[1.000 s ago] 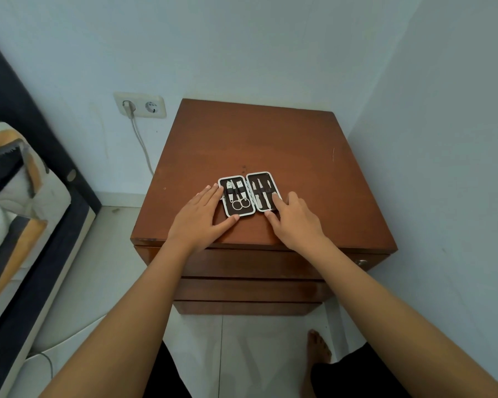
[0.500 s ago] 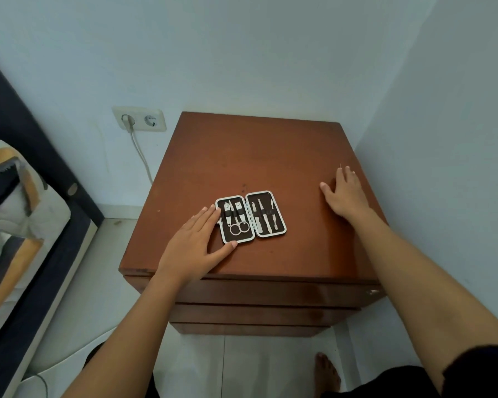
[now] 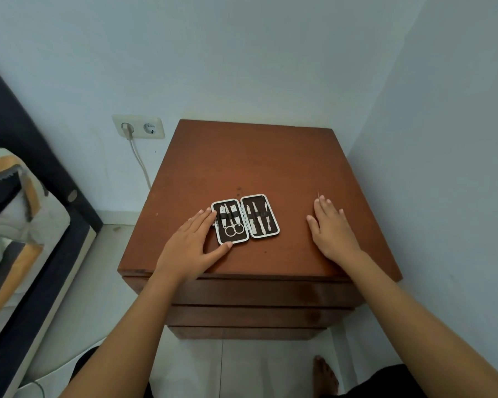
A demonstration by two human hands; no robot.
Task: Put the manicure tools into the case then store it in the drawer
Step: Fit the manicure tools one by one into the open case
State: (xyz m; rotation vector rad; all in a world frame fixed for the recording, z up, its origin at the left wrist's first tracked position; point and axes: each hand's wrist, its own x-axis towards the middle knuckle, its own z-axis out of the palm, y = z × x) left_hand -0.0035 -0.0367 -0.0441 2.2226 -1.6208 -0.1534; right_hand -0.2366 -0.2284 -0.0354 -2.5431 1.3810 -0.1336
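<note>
A small manicure case (image 3: 245,218) lies open flat on the brown wooden nightstand (image 3: 250,165), near the front middle. Its dark lining holds metal tools under straps: scissors (image 3: 233,227) and clippers in the left half, tweezers and thin picks (image 3: 258,219) in the right half. My left hand (image 3: 191,245) rests flat on the top, fingers and thumb touching the case's left edge and lower corner. My right hand (image 3: 331,230) lies flat on the wood, well to the right of the case, holding nothing. The closed drawer fronts (image 3: 256,294) show below the top.
The nightstand stands in a corner, walls behind and on the right. A wall socket (image 3: 138,126) with a plugged cable is at the left. A bed with a striped pillow (image 3: 9,196) fills the left edge. My bare foot (image 3: 324,374) is on the tiled floor below.
My right hand left the case's right side, moved out to the right part of the top, then drew slightly back toward me. My left hand stays at the case. The view shifted.
</note>
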